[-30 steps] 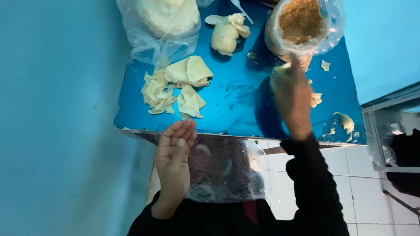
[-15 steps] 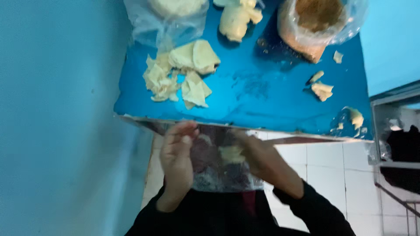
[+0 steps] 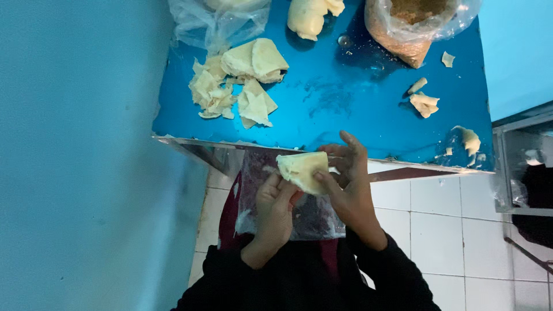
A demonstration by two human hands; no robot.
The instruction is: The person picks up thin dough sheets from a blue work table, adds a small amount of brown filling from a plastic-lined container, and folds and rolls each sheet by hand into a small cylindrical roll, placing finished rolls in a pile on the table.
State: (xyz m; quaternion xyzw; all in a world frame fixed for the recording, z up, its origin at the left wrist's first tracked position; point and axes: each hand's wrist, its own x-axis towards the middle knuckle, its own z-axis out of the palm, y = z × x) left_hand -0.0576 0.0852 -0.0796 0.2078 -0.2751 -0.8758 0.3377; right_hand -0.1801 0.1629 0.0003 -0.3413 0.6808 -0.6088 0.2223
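Just below the middle of the frame, both hands meet on one pale yellow folded wrapper piece (image 3: 302, 171), held in the air just under the near edge of the blue table (image 3: 345, 109). The left hand (image 3: 275, 207) comes up from below, its fingers closed against the lower left side of the piece. The right hand (image 3: 348, 184) closes on it from the right, thumb pressed on the lower right corner and fingers curled behind the upper edge. The piece is roughly triangular; its long axis runs from upper left to lower right, with the broad edge toward the table and the point toward the right thumb. Both hands touch it, but the right one covers more of it. A clear plastic sheet (image 3: 311, 222) hangs directly behind and below the hands, over the lap.

On the table, in the upper left of the frame, lies a heap of similar folded wrappers (image 3: 239, 86), well apart from the hands. At the top right stands a clear bag of brown crumbs (image 3: 412, 29), with small dough scraps (image 3: 424, 103) below it. A plastic bag (image 3: 219, 20) sits at the top left of the table.
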